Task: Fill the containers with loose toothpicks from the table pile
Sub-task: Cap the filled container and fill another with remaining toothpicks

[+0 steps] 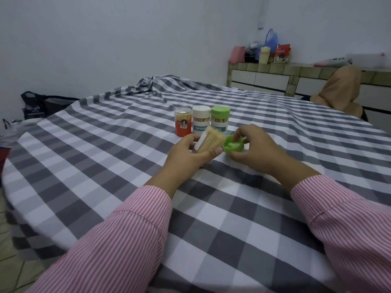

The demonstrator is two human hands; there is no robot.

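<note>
My left hand (190,153) grips a clear toothpick container (209,140), tilted with its open mouth facing right and packed with toothpicks. My right hand (256,146) holds a green lid (296,145) upside down just right of that mouth, almost touching it. Behind them three closed containers stand in a row: a red one (183,122), a white-lidded one (200,120) and a green-lidded one (220,118), all showing toothpicks inside. No loose pile is visible on the cloth.
The table (232,218) wears a grey and white checked cloth, bunched at the far edge (148,83). A tiled counter (285,70) with bags and boxes stands at the back right. A person in a tan head covering (340,89) sits at the right. Dark bags (42,106) lie left.
</note>
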